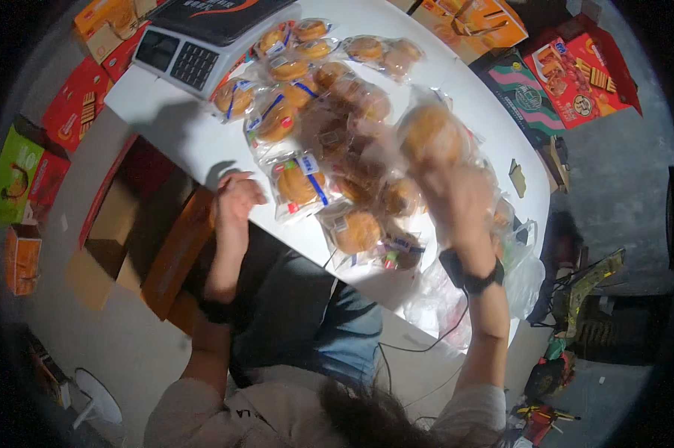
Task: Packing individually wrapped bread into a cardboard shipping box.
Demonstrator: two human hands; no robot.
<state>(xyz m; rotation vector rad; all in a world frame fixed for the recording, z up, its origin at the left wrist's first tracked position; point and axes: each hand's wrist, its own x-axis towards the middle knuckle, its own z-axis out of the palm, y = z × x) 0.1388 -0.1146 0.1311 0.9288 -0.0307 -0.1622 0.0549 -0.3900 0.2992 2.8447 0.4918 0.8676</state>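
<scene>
Many wrapped round pastries in clear plastic lie heaped on the white table (180, 134). My right hand (457, 196), blurred by motion, is at a wrapped pastry (433, 133) on the right of the heap; its fingers are smeared and partly hidden, so its grip cannot be made out. My left hand (239, 193) hovers at the near table edge with bent fingers and holds nothing. Just right of it lies a wrapped pastry with a blue stripe (300, 182). Another packaged pastry (356, 231) sits closer to the table's near edge.
A digital scale (183, 59) stands at the back left. Clear plastic bags (437, 297) lie at the table's right end, near a cable (421, 349). An open cardboard box (118, 224) is below the table's left side. Printed gift boxes (580, 81) stand beyond the right edge.
</scene>
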